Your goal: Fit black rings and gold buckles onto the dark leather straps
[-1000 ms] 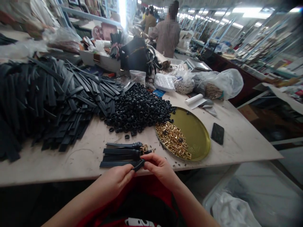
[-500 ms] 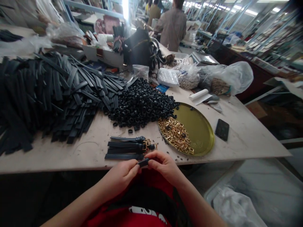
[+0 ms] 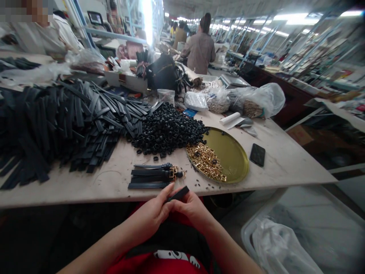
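Both my hands meet at the table's front edge around a short black strap [image 3: 180,193]. My left hand [image 3: 155,209] grips its lower left end, with the fingers partly hidden. My right hand [image 3: 192,209] closes on it from the right, thumb toward the left hand; the strap's free end sticks up past the fingers. Just beyond lie several black straps with gold buckles [image 3: 149,177], side by side on the table. Behind them is a heap of small black loops [image 3: 168,131]. To the right, gold buckles [image 3: 207,161] are piled on a round gold tray [image 3: 235,152].
A large pile of black straps [image 3: 71,118] covers the table's left side. A phone [image 3: 257,155] lies right of the tray. Plastic bags [image 3: 262,101] and a paper roll [image 3: 230,118] sit farther back. A bin with white plastic [image 3: 279,243] stands below right. A person [image 3: 199,47] stands beyond.
The strap has turned in my hands, and more of its end now shows, pointing up and right. My fingers have shifted around it. The camera view has tilted upward.
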Demonstrator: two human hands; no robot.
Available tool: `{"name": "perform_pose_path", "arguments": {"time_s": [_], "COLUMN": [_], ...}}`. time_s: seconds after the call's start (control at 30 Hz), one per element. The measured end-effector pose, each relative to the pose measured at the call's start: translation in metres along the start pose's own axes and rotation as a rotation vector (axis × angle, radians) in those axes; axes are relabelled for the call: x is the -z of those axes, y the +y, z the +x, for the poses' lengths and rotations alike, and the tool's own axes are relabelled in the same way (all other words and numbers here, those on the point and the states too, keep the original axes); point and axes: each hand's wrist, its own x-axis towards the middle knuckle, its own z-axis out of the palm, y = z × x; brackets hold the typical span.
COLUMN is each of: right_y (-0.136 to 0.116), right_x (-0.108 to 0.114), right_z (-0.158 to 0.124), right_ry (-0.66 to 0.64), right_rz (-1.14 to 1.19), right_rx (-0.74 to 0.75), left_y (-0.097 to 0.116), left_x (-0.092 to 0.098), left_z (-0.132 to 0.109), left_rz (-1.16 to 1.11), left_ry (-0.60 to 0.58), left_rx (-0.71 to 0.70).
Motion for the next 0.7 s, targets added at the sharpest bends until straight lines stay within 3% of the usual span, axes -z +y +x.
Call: {"name": "perform_pose_path", "arguments": {"time_s": [0.1,0.2,0.27,0.33,0.5,0.7], "right_y": [-0.005,-0.031,-0.052,-0.066,-0.069,-0.072], "right_x": [0.016,0.061,0.092,0.115,0.130,0.136], "right_z": [0.005,0.023,0.039,0.056,0.080,0.082], "right_ry": [0.002,0.293,0.437,0.454,0.398,0.367], "right_rz": [-0.219,-0.818,-1.292,-1.577,-1.662,-1.601], "right_rx": [0.119,0.309,0.282,0.159,0.047,0.000], "left_y": [-0.002,-0.006,-0.009,-0.011,-0.012,-0.007], "left_x": [0.003,0.008,0.009,0.008,0.008,0.010], "left_z": [0.005,0.012,0.018,0.024,0.038,0.053], "left_rz": [-0.023,-0.031,-0.049,-0.071,-0.080,-0.018], "left_ry": [0.039,0.119,0.136,0.129,0.094,0.088], "left_rx": [-0.006,0.047,0.065,0.056,0.087,0.075]}}
